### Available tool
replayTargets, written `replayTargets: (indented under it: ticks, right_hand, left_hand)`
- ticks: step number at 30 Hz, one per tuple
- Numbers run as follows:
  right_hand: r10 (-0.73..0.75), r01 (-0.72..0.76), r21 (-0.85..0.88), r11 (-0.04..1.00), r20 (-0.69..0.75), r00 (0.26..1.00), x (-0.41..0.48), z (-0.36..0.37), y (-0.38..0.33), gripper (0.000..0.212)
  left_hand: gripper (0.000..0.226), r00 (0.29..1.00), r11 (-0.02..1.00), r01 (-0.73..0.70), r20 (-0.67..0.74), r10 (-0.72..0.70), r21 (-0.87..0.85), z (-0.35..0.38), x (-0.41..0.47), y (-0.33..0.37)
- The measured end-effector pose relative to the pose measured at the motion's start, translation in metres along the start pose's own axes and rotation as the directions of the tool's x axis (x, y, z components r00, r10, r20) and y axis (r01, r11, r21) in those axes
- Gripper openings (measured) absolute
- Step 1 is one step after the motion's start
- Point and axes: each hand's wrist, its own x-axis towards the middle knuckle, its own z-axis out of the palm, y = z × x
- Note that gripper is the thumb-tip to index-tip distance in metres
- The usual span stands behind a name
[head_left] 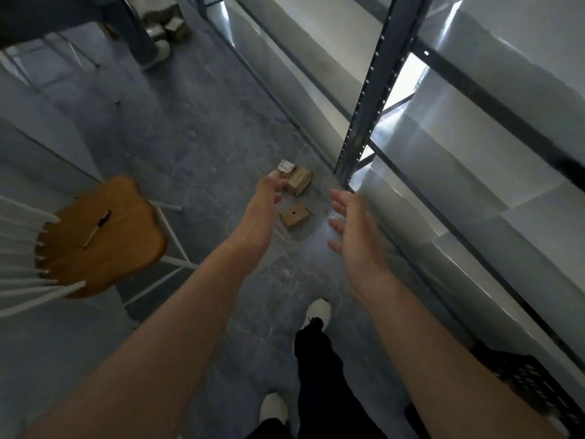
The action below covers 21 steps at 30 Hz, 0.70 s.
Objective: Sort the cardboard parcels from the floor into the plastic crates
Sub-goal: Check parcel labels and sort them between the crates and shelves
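Three small cardboard parcels lie on the grey floor beside the shelf post: one with a white label (286,167), a brown one (300,180) touching it, and a flat one with a dark spot (295,216) nearer me. My left hand (267,198) stretches out over the floor, its fingers in front of the labelled parcel, holding nothing. My right hand (354,229) is open with fingers spread, to the right of the flat parcel. A black plastic crate (531,380) sits at the lower right, partly hidden by my right forearm.
A wooden-seated chair (101,239) with white legs stands at left, a small tool lying on its seat. Metal shelving (373,99) wrapped in grey sheeting runs along the right. More parcels (164,20) lie at the far end near another person's legs (142,36). My shoes are below.
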Motion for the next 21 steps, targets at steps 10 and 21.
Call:
replayTargets:
  ticks: [10, 21]
  right_hand:
    - [0.238, -0.238, -0.010, 0.971, 0.022, 0.971, 0.245, 0.046, 0.016, 0.026]
    - [0.413, -0.414, 0.014, 0.910, -0.105, 0.905, 0.470, 0.111, 0.121, 0.054]
  left_hand:
    - [0.052, 0.980, 0.982, 0.189, -0.057, -0.189, -0.006, 0.005, 0.229, -0.001]
    - [0.053, 0.919, 0.916, 0.392, 0.002, -0.393, 0.089, -0.005, 0.483, -0.090]
